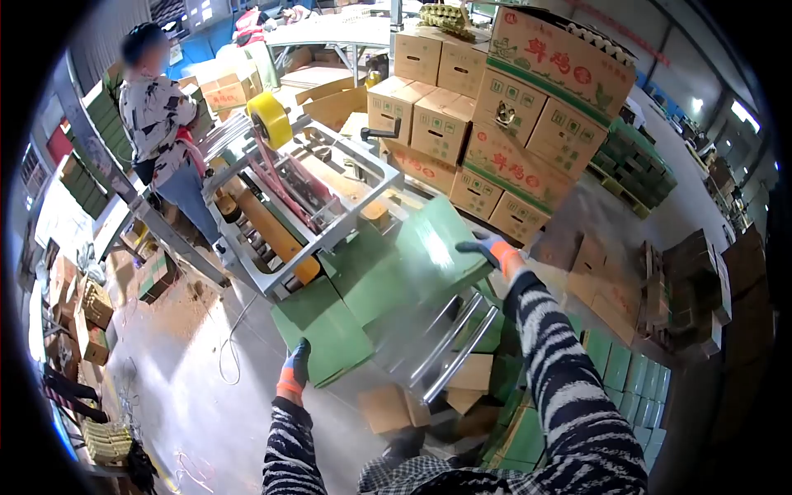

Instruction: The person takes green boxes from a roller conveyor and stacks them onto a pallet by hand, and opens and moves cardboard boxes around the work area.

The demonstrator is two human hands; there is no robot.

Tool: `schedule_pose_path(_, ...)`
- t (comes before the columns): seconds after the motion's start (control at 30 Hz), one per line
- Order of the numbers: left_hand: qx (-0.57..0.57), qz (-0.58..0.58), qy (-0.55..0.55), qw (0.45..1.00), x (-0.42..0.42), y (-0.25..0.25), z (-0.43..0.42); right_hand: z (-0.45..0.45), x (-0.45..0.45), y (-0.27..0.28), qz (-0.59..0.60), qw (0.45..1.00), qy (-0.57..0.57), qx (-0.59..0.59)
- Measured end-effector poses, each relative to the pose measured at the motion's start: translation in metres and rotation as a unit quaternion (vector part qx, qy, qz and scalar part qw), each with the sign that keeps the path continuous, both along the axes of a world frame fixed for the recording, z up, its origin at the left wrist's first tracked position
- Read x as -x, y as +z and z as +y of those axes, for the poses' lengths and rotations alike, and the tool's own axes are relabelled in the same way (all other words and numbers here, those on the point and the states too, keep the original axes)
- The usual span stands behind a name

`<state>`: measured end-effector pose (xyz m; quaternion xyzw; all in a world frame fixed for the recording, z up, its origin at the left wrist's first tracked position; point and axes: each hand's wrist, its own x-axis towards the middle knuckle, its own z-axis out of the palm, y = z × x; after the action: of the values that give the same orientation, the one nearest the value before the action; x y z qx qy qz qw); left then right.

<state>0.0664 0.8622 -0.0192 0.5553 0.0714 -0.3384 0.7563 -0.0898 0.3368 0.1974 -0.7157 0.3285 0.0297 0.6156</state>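
Note:
A green cardboard box [371, 276] with its flaps spread wide lies at the near end of a taping machine [289, 210]. My left hand [295, 369], in a dark glove with an orange cuff, grips the outer edge of the box's left flap [322, 330]. At the far edge of the right flap [437, 247], my right hand [492, 250] grips the cardboard, gloved the same way. The fingers beneath the flaps are hidden. Metal rollers [458, 346] stick out on the near side, partly blurred.
A yellow tape roll [270, 120] tops the machine. Printed cartons [528, 115] are stacked behind it, right. Green flattened boxes [627, 379] lie at lower right. Another person [161, 124] stands beyond the machine at left. A cable [235, 355] lies on the floor.

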Motion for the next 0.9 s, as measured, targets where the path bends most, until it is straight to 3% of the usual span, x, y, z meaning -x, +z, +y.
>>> schedule_pose_path(0.03, -0.009, -0.005, -0.031, 0.999, -0.003, 0.003, 0.008, 0.018, 0.019, 0.010, -0.012, 0.998, -0.020, -0.061)
schedule_pose_path(0.1, -0.112, -0.070, -0.107, 0.985, -0.011, 0.021, 0.027, 0.015, 0.064, -0.035, 0.001, 1.000, 0.005, 0.010)
schedule_pose_path(0.17, -0.177, -0.069, -0.127, 0.974, 0.005, 0.056, 0.029, 0.023, 0.113, -0.062, 0.018, 0.989, -0.064, -0.133)
schedule_pose_path(0.3, -0.204, -0.058, -0.185, 0.960, 0.037, 0.050, 0.046, 0.060, 0.233, -0.115, -0.012, 0.931, -0.228, -0.284)
schedule_pose_path(0.33, -0.185, -0.064, -0.201, 0.960, 0.043, 0.046, 0.046, 0.077, 0.247, -0.090, -0.012, 0.930, -0.243, -0.277)
schedule_pose_path(0.4, -0.185, -0.106, -0.237, 0.948, 0.050, 0.045, 0.045, 0.083, 0.278, -0.100, -0.041, 0.931, -0.267, -0.247)
schedule_pose_path(0.53, -0.154, 0.007, -0.065, 0.986, 0.051, 0.024, 0.023, 0.061, 0.307, -0.125, -0.073, 0.934, -0.277, -0.215)
schedule_pose_path(0.57, -0.176, -0.008, -0.100, 0.979, 0.055, 0.043, 0.010, 0.058, 0.311, -0.130, -0.081, 0.934, -0.277, -0.212)
schedule_pose_path(0.63, -0.239, 0.006, -0.222, 0.945, 0.037, 0.033, 0.010, 0.061, 0.314, -0.140, -0.099, 0.932, -0.264, -0.226)
schedule_pose_path(0.73, -0.163, -0.044, -0.170, 0.971, 0.054, 0.022, -0.009, 0.077, 0.352, -0.167, -0.119, 0.912, -0.289, -0.265)
schedule_pose_path(0.83, -0.205, -0.069, -0.258, 0.941, 0.068, 0.031, -0.023, 0.102, 0.419, -0.189, -0.106, 0.912, -0.313, -0.244)
schedule_pose_path(0.9, -0.252, -0.110, -0.325, 0.905, 0.070, 0.017, -0.038, 0.135, 0.482, -0.201, -0.130, 0.873, -0.380, -0.277)
